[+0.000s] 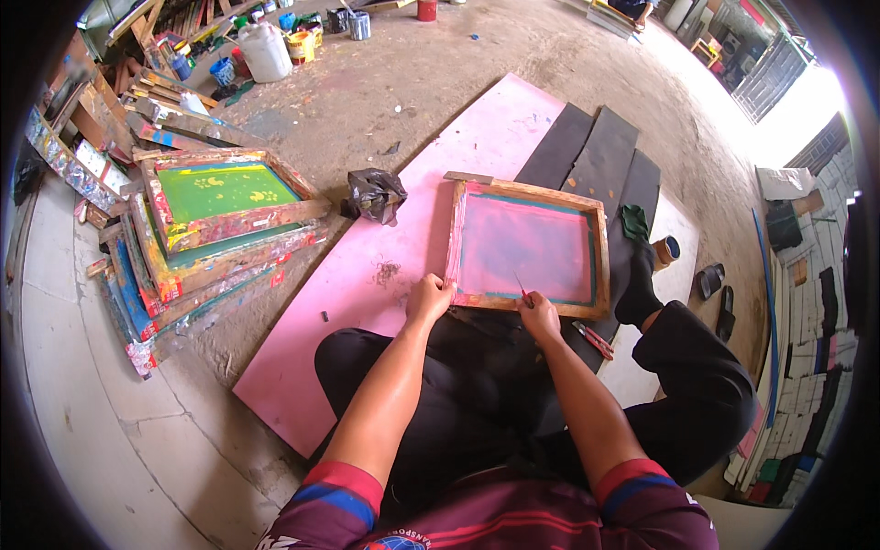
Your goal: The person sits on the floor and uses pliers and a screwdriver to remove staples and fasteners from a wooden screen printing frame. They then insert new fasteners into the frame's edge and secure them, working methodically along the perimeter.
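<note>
A wooden-framed printing screen (600, 261) stained pink lies before my crossed legs, its mesh showing pink and dark patches. My left hand (429, 299) is closed on the near left corner of its frame. Over the near edge of the frame, my right hand (540, 316) is closed around a thin, pointed tool (519, 280) whose tip reaches over the mesh; its exact kind is unclear. A red-handled cutting tool (594, 340) lies just right of that hand.
Under the screen are a pink board (302, 367) and dark boards (600, 151). Paint-stained screens (229, 238) are stacked at the left. A crumpled black bag (376, 195) sits beyond my left hand. To the right are a brown can (667, 249) and sandals (710, 280).
</note>
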A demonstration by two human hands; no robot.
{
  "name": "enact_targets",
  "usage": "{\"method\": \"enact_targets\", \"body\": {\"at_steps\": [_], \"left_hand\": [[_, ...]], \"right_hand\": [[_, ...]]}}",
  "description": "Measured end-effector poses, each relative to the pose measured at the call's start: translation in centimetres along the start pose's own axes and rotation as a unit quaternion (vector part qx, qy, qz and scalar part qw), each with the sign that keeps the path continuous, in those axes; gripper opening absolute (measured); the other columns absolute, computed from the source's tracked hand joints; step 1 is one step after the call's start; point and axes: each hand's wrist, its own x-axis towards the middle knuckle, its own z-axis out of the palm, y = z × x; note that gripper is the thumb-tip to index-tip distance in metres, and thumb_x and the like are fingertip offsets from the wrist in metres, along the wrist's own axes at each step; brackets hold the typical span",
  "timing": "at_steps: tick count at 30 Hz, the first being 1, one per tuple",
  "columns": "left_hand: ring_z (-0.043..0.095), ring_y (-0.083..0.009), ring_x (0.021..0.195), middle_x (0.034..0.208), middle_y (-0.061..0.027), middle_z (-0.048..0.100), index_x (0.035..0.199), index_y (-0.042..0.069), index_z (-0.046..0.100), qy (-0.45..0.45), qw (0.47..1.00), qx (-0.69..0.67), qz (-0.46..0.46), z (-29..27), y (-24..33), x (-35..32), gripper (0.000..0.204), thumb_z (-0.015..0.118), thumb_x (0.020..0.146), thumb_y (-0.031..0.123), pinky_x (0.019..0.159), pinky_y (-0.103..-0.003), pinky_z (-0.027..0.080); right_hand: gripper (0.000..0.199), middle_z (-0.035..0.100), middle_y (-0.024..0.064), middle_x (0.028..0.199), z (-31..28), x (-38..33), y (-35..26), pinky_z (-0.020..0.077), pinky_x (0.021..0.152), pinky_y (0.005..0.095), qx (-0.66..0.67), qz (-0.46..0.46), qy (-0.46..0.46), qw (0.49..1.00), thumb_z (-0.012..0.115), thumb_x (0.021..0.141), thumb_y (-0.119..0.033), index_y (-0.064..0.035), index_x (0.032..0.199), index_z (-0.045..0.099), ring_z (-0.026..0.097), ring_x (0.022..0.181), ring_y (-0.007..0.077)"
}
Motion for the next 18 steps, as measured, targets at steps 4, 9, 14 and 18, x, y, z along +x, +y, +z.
{"method": "enact_targets", "body": {"at_steps": [4,9,14,18], "left_hand": [[0.075,-0.0406,0.105,0.108,-0.0211,0.078,0.113,0.003,0.073,0.016,0.999,0.038,0.014,0.3,-0.3,0.3,0.046,0.077,0.093,0.045,0.089,-0.052,0.058],[0.071,-0.0413,0.117,0.124,-0.0208,0.074,0.133,0.004,0.067,0.040,0.997,0.044,0.039,0.2,0.8,2.6,0.058,0.077,0.094,0.046,0.097,-0.053,0.057],[0.069,-0.0410,0.120,0.134,-0.0193,0.070,0.140,0.004,0.063,0.055,0.994,0.048,0.084,0.1,3.0,6.8,0.061,0.077,0.096,0.044,0.099,-0.052,0.056],[0.069,-0.0410,0.119,0.133,-0.0200,0.069,0.139,0.003,0.064,0.078,0.990,0.043,0.114,0.3,3.6,9.0,0.061,0.078,0.095,0.042,0.097,-0.050,0.057]], "right_hand": [[0.038,0.077,0.0205,0.107,-0.5,1.0,-2.8,0.0545,0.089,0.0514,0.043,0.005,-0.002,0.999,0.074,0.096,-0.039,-0.0068,0.117,0.070,0.072,0.106,0.0438],[0.029,0.078,0.0178,0.108,-1.7,4.9,-9.4,0.0556,0.089,0.0515,0.042,-0.080,-0.009,0.996,0.072,0.099,-0.031,-0.0095,0.119,0.069,0.072,0.106,0.0434],[0.024,0.077,0.0151,0.106,-0.8,9.5,-13.1,0.0563,0.085,0.0525,-0.013,-0.164,0.010,0.986,0.067,0.103,-0.031,-0.0123,0.118,0.070,0.072,0.103,0.0407],[0.022,0.074,0.0144,0.104,0.1,11.7,-15.4,0.0585,0.083,0.0532,-0.079,-0.188,-0.006,0.979,0.061,0.105,-0.026,-0.0179,0.124,0.070,0.074,0.099,0.0405]]}}
